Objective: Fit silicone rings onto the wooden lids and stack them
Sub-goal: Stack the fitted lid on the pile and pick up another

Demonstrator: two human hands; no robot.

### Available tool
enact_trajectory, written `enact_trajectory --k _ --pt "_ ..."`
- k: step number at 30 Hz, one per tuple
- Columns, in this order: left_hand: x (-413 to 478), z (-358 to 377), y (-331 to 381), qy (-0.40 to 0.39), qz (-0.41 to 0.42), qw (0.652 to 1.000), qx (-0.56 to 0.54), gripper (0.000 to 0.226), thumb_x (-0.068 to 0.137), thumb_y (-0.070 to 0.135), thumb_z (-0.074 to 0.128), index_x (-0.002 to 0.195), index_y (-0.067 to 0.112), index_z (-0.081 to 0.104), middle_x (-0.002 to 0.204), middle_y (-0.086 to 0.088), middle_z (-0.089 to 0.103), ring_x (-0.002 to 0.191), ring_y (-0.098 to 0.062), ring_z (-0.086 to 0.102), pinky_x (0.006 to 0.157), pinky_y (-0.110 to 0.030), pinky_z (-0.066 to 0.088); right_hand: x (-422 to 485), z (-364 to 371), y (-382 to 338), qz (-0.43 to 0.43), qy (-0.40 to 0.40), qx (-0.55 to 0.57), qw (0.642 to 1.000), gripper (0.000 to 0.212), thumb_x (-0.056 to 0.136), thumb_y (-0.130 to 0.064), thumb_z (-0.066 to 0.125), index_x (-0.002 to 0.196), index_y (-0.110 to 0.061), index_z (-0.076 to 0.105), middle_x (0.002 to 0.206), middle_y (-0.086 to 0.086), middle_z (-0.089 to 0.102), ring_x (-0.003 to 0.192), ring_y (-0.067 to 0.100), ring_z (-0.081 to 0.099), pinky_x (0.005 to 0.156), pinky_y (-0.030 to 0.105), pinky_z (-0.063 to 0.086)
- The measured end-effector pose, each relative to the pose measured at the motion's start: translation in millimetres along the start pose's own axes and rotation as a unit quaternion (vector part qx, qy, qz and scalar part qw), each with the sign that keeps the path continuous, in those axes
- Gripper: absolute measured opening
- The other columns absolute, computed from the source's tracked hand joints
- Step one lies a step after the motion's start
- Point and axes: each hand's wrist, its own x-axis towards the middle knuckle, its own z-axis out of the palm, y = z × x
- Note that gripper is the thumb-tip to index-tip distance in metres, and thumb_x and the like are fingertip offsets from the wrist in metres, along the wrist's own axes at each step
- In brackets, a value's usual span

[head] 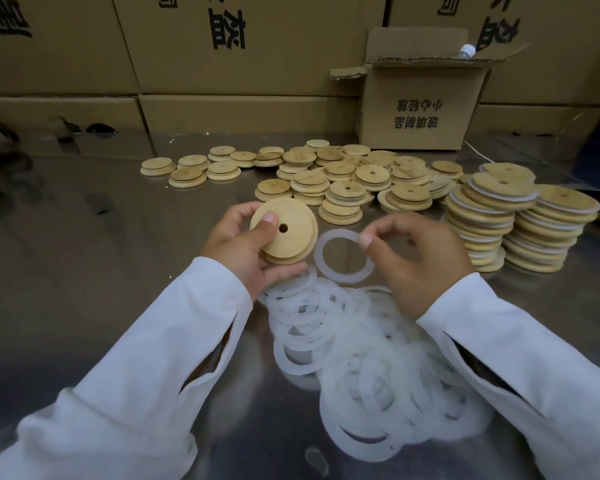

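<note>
Closest to the person lies a big pile of see-through white rings. They lie all mixed up, one over the other, on a shiny metal table. Two arms in white sleeves reach over the pile, the left sleeve on one side and the right sleeve on the other.

A bit farther on are the two hands, held up above the table. The left hand grips one wooden lid. Its fingers curl round the edge of the lid and the thumb presses on the flat face, just beside the small round hole in the middle. The lid is tilted so its face looks up at the person. The right hand pinches one ring between thumb and fingertips. This ring hangs just beside the lid, close to its right edge, and is not on it.

Behind the hands, many loose lids lie in a low heap and in small groups on the table. To the right stand two tall stacks of lids, with thin white edges showing between the wooden ones.

Farther back sits an open brown box with dark letters on its front. The white cap of a bottle peeks out of the top. At the very back is a wall of big brown boxes with large black letters.
</note>
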Motion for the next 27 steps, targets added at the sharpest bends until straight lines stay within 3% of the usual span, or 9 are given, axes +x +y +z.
enact_trajectory --k 2,6,10,16,20,22,25,27 --pt "-1 1 -1 0.005 -0.005 1.000 0.002 0.008 0.092 0.011 0.050 0.093 0.016 0.055 0.110 -0.016 0.053 0.093 -0.039 0.059 0.050 -0.038 0.057 0 -3 -1 -0.016 0.031 0.030 0.999 0.011 0.083 -0.023 0.061 0.074 -0.029 0.061 0.077 -0.017 0.063 0.081 -0.002 0.057 0.070 0.003 0.037" --pt "-2 2 -1 0.009 -0.002 1.000 -0.001 0.010 0.091 0.010 0.051 0.094 0.019 0.055 0.118 -0.018 0.051 0.100 -0.041 0.058 0.055 -0.039 0.058 -2 -4 -4 -0.024 0.043 0.115 0.992 0.014 0.083 -0.017 0.063 0.072 -0.026 0.063 0.074 -0.013 0.065 0.073 0.000 0.058 0.069 0.006 0.042" --pt "-4 5 0 0.003 -0.004 1.000 -0.006 0.011 0.091 0.009 0.051 0.094 0.019 0.054 0.109 -0.014 0.053 0.092 -0.036 0.059 0.053 -0.038 0.058 -2 -4 -7 -0.019 0.026 0.194 0.980 0.016 0.083 -0.011 0.063 0.072 -0.023 0.065 0.070 -0.012 0.065 0.067 0.000 0.057 0.066 0.010 0.045" --pt "-14 13 -2 -0.070 -0.074 0.995 -0.004 0.010 0.091 0.015 0.050 0.096 0.011 0.058 0.106 -0.017 0.058 0.081 -0.033 0.063 0.049 -0.043 0.057 -1 0 -7 0.041 0.011 0.258 0.965 0.018 0.084 -0.009 0.061 0.071 -0.021 0.066 0.057 -0.016 0.065 0.057 -0.004 0.058 0.059 0.007 0.044" --pt "-13 16 -3 -0.086 -0.124 0.989 -0.007 0.053 0.083 0.042 0.053 0.125 0.010 0.050 0.122 -0.016 0.058 0.092 -0.035 0.064 0.051 -0.043 0.057 -1 2 -8 0.054 0.016 0.265 0.963 0.017 0.084 -0.008 0.061 0.071 -0.019 0.066 0.053 -0.013 0.064 0.053 -0.003 0.057 0.057 0.008 0.045" --pt "-14 17 -3 -0.099 -0.125 0.987 0.015 0.066 0.070 0.047 0.057 0.124 0.010 0.052 0.120 -0.016 0.059 0.093 -0.035 0.065 0.052 -0.041 0.057 -2 2 -9 0.062 0.013 0.274 0.960 0.017 0.084 -0.008 0.061 0.071 -0.018 0.066 0.052 -0.010 0.064 0.052 -0.002 0.058 0.057 0.009 0.046" --pt "-18 15 -5 -0.146 -0.079 0.984 0.065 0.033 0.078 0.030 0.059 0.104 0.010 0.062 0.105 -0.015 0.064 0.088 -0.031 0.066 0.056 -0.038 0.058 -3 3 -12 0.062 0.009 0.264 0.962 0.017 0.083 -0.008 0.062 0.070 -0.018 0.065 0.053 -0.006 0.065 0.053 0.001 0.059 0.057 0.011 0.047" --pt "-19 15 -7 -0.161 -0.054 0.982 0.084 0.018 0.087 0.016 0.053 0.101 0.010 0.061 0.098 -0.015 0.064 0.085 -0.027 0.066 0.058 -0.035 0.059 -4 5 -12 0.052 0.026 0.228 0.972 0.015 0.081 -0.013 0.063 0.068 -0.020 0.065 0.059 0.000 0.066 0.057 0.008 0.059 0.059 0.017 0.048"
